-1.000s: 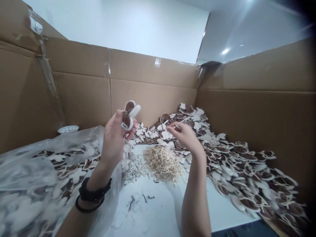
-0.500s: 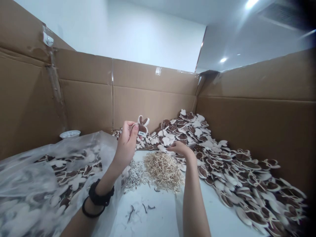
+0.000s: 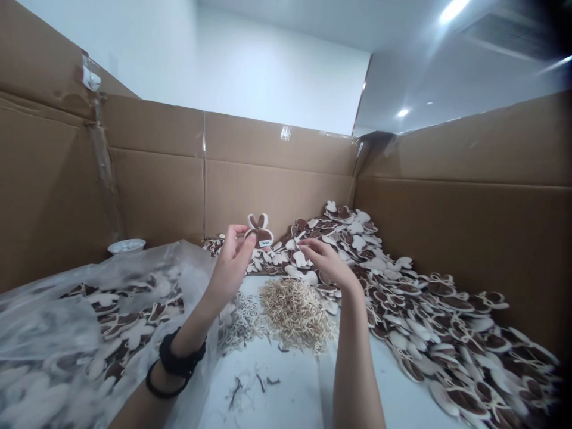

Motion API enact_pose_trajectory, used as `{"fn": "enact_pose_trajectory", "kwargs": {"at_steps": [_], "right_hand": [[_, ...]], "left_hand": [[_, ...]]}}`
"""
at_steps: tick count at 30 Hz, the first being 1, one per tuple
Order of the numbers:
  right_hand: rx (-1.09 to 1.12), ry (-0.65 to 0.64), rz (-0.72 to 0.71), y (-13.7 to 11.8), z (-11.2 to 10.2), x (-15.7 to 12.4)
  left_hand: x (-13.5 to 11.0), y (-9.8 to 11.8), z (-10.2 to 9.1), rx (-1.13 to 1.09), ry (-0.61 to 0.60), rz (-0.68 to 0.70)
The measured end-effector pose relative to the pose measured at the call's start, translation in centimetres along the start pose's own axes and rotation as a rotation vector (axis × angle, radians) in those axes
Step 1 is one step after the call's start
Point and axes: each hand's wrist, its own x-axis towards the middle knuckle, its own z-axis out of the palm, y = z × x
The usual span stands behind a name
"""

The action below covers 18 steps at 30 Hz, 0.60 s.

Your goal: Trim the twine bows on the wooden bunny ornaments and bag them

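Note:
My left hand point(image 3: 232, 256), with black bands at its wrist, pinches a brown and white fuzzy rabbit-head patch point(image 3: 259, 223) by its left edge. The patch is upright, two ears at the top and a small white printed label point(image 3: 265, 243) at its lower right. To the right of it, my right hand point(image 3: 326, 259) has its fingertips together above a heap of cream knotted cord pieces point(image 3: 295, 313). A small pale strip shows at those fingertips, looking like one cord piece. A smaller pile of white bits point(image 3: 243, 319) lies left of the cords.
Many more rabbit patches point(image 3: 402, 310) are piled along the back and right. A clear plastic bag point(image 3: 185, 262) with patches covers the left side, a white bowl point(image 3: 127, 245) behind it. Cardboard walls point(image 3: 277, 190) surround the white table point(image 3: 295, 393), where dark scraps point(image 3: 236, 390) lie.
My right hand has risen from the cord heap, with a pale strip now at its fingertips. The rabbit patch in my left hand has turned more upright and face-on.

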Motion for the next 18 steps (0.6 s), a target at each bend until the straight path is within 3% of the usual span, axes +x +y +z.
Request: {"fn": "enact_pose_trajectory", "kwargs": {"at_steps": [4, 9, 18], "right_hand": [[0.157, 0.116, -0.186, -3.8, 1.6, -1.1], [0.262, 0.19, -0.294, -6.9, 3.4, -3.1], [-0.039, 0.243, -0.41, -8.3, 5.3, -3.8]], "left_hand": [[-0.1, -0.1, 0.0, -0.008, -0.006, -0.025], [0.0, -0.4, 0.0, -0.025, 0.015, -0.052], [-0.4, 0.3, 0.4, -0.174, -0.037, -0.047]]}}
